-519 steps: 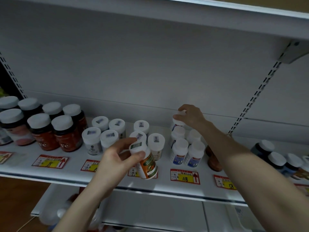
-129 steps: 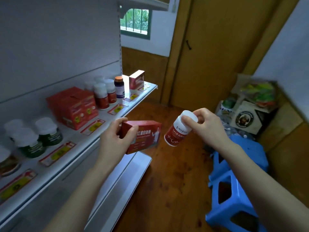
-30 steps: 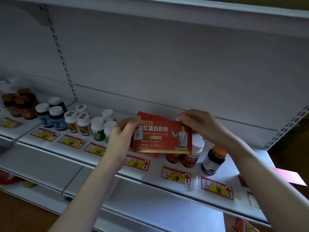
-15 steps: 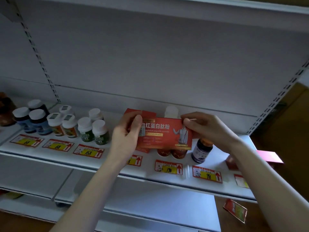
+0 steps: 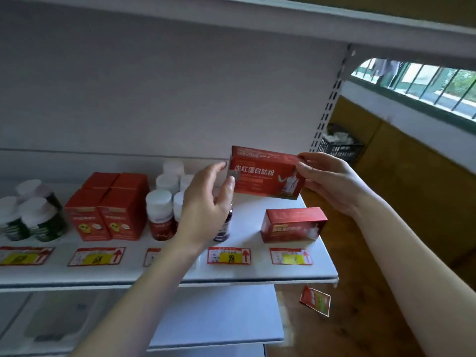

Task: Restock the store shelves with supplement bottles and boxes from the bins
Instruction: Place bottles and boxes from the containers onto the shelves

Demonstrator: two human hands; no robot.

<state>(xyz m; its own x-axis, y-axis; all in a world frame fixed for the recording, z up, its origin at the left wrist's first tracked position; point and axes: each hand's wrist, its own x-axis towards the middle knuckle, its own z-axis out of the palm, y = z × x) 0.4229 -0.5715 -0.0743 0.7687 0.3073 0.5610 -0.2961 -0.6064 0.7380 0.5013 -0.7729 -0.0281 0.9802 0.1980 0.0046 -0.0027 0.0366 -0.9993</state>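
**Fig. legend, single view (head cam).** Wide-angle lens worn on the person's head, straight lines bowed toward the frame edges. It stood close in front of the shelving and faced fwd and slightly down. Lens height fell between the stocked shelf (image 5: pixel 257 269), seen from above, and the upper board (image 5: pixel 309 19), seen from below. Both forearms entered from the bottom edge. The left hand (image 5: pixel 206 202) and right hand (image 5: pixel 332 181) sat approx. mid-frame, w/ the red box (image 5: pixel 265 176) between them. At right the view ran past the unit's end to a barred window (image 5: pixel 425 83) and wood floor (image 5: pixel 360 331).
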